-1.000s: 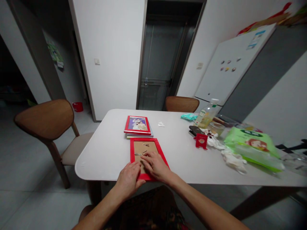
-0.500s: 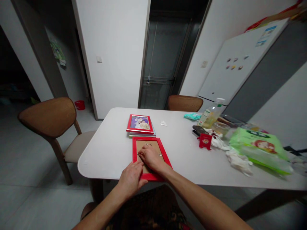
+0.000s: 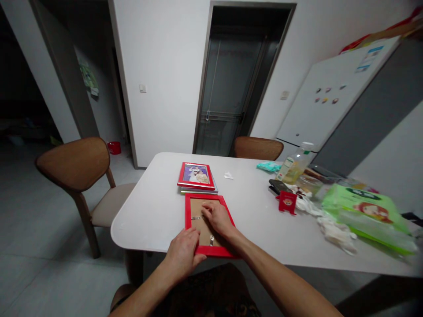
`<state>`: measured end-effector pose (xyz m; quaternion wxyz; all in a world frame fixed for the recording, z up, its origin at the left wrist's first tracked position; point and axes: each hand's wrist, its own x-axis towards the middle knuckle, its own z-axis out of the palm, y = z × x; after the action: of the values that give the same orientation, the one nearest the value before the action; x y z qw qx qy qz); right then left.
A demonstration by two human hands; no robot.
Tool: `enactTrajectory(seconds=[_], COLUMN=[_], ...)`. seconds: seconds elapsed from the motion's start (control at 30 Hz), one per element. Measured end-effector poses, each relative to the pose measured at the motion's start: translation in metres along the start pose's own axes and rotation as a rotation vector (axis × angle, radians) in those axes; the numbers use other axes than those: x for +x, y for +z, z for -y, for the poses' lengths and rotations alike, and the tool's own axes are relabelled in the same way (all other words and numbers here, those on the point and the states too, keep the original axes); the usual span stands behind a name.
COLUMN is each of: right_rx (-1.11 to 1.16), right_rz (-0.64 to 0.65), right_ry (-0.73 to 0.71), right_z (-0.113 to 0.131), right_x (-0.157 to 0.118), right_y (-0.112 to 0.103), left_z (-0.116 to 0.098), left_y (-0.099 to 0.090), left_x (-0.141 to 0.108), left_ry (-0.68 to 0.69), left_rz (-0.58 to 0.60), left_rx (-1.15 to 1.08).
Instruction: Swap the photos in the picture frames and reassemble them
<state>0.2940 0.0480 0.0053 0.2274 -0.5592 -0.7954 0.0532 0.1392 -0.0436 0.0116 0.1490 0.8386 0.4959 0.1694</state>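
Note:
A red picture frame lies face down at the table's near edge, its brown backing board showing. My left hand grips the lower left of the frame, thumb along the near edge and fingers over the side. Over the upper part of the board is my right hand, its fingertips pinched together at the top clip, which they hide. One metal clip shows at the left side and another metal clip near the bottom. Just beyond lies a second red picture frame with a photo of people, face up on a stack.
Crumpled tissue lies right of the stack. Farther right are a red stand, a dark phone, a plastic bottle, a turquoise packet and a green tissue pack. A wooden chair stands at the left.
My right hand has moved from the left clip up to the top of the backing board, uncovering the left and bottom clips. My left hand stays on the frame. The view has shifted slightly.

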Motion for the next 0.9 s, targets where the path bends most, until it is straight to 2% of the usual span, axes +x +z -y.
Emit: enactTrajectory(seconds=[0.07, 0.1, 0.2, 0.47, 0.67, 0.9], right_rx=[-0.045, -0.066, -0.095, -0.090, -0.083, -0.042], right_rz=[-0.029, -0.024, -0.024, -0.029, -0.038, -0.130], right_ry=[0.149, 0.179, 0.187, 0.152, 0.216, 0.288], right_z=[-0.013, -0.018, -0.023, -0.013, -0.019, -0.015], right_x=[0.007, 0.011, 0.023, 0.041, 0.048, 0.049], right_y=[0.000, 0.001, 0.006, 0.024, 0.030, 0.030], left_z=[-0.001, -0.001, -0.001, 0.000, 0.000, -0.003], left_y=[-0.001, -0.002, -0.002, 0.001, 0.002, 0.000], left_x=[-0.001, -0.001, -0.002, -0.003, -0.003, -0.008], left_ry=[-0.020, -0.024, -0.021, -0.022, -0.023, -0.039], left_rz=[0.017, 0.018, 0.016, 0.006, 0.001, -0.010], left_rx=[0.002, 0.002, -0.005, -0.011, -0.016, 0.001])
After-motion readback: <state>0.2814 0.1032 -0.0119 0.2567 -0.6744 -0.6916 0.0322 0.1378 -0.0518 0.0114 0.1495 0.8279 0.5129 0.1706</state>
